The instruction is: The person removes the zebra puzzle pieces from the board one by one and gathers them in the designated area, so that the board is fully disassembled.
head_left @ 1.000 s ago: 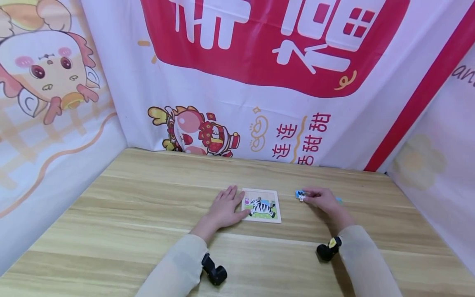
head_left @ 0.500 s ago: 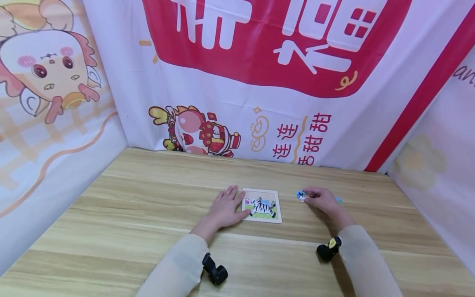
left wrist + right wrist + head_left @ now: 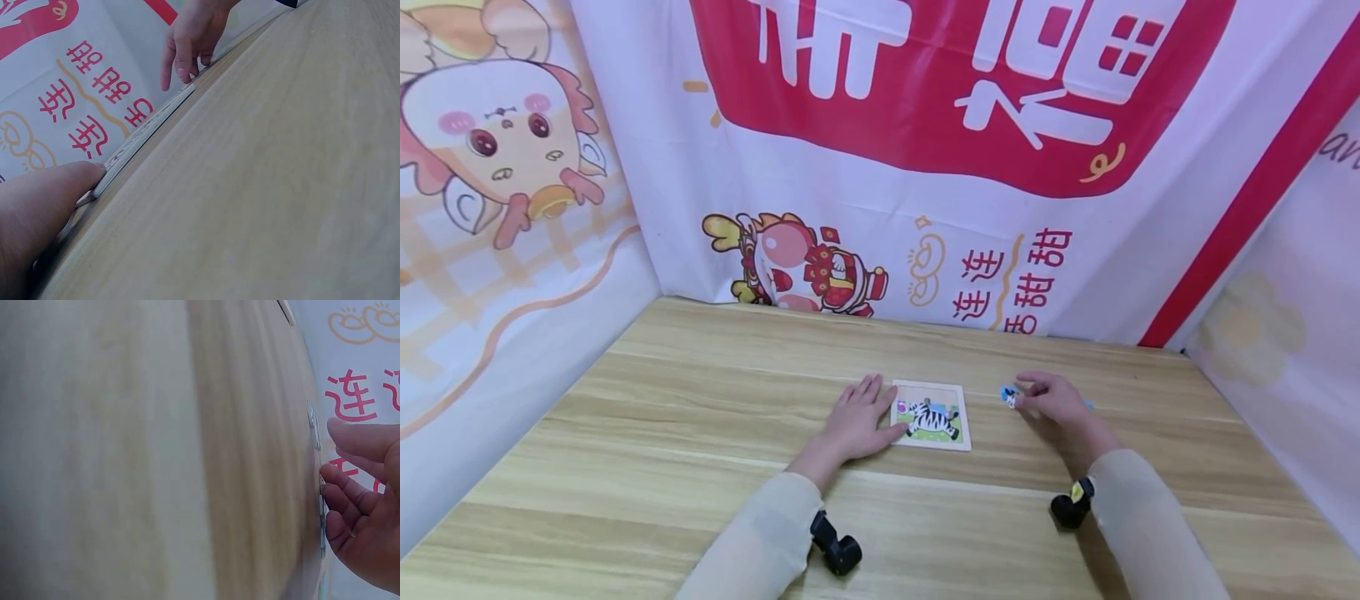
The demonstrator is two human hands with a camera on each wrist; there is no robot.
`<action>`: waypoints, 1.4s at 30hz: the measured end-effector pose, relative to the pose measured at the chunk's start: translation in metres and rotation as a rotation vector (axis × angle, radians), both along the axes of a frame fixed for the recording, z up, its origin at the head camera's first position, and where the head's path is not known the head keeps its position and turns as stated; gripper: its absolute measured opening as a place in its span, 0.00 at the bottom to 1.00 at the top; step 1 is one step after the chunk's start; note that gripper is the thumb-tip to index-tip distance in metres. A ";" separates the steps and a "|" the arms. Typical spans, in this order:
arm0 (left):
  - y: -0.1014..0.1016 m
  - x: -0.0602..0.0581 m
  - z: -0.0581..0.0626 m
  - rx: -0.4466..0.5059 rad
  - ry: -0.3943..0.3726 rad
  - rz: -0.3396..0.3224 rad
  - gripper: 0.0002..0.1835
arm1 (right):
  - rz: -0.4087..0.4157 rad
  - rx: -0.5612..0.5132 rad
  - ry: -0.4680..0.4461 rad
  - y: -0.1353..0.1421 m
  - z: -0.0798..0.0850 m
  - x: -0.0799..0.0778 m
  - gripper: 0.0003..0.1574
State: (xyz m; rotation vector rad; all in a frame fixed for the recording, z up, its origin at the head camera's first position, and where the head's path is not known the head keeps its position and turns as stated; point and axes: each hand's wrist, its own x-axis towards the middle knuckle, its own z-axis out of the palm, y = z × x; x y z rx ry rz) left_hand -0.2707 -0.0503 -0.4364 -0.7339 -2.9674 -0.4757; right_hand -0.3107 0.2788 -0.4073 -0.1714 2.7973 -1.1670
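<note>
The puzzle board (image 3: 965, 421) lies flat on the table in front of the person, its zebra picture (image 3: 931, 421) partly made up: the striped body and the green ground are in place, while a bare strip shows along the far side. I'd judge it past the middle, with the upper part left to fill.

Just off to the right, well apart from the board, lies 1 loose piece (image 3: 1009, 397), blue with black and white, perhaps the head. A blue-green scrap (image 3: 1089, 405) peeks out beyond the right hand (image 3: 1054, 400); how many pieces that hand hides, I can't tell.

The right hand is bent over the loose piece, thumb at its edge and index finger held away, a clear gap between the 2; it doesn't look gripped. The left hand (image 3: 857, 421) is spread flat, palm down, thumb over the board's near left edge, seemingly steadying it. Both forearms reach in across the wooden table (image 3: 700, 467).
</note>
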 end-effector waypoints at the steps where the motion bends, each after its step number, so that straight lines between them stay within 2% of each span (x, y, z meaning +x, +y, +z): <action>1: 0.000 0.000 0.000 -0.001 0.002 0.001 0.38 | -0.006 0.006 -0.015 -0.001 0.002 0.000 0.32; 5: 0.000 0.000 0.000 -0.008 0.006 0.004 0.38 | 0.013 0.032 -0.022 -0.002 0.008 0.001 0.33; 8: 0.000 0.000 0.000 -0.004 0.005 -0.001 0.38 | 0.050 0.033 0.014 -0.003 0.013 0.004 0.32; 12: 0.000 0.000 0.000 0.003 0.007 -0.009 0.37 | 0.060 0.007 0.052 -0.010 0.019 0.011 0.32; 19: 0.000 -0.001 -0.001 -0.011 0.024 -0.004 0.38 | 0.077 -0.129 0.088 -0.030 0.021 0.022 0.29; 22: 0.001 -0.001 -0.002 -0.014 0.024 -0.006 0.38 | 0.071 -0.146 0.082 -0.040 0.020 0.027 0.28; 30: 0.000 0.001 -0.003 0.005 0.026 -0.022 0.37 | 0.081 -0.182 0.064 -0.059 0.010 0.032 0.26; 36: 0.004 0.009 0.005 0.016 0.033 -0.032 0.36 | 0.072 -0.235 0.072 -0.069 -0.004 0.032 0.26; 42: 0.016 0.019 0.012 -0.006 0.032 -0.092 0.36 | 0.060 -0.200 0.093 -0.077 -0.009 0.036 0.25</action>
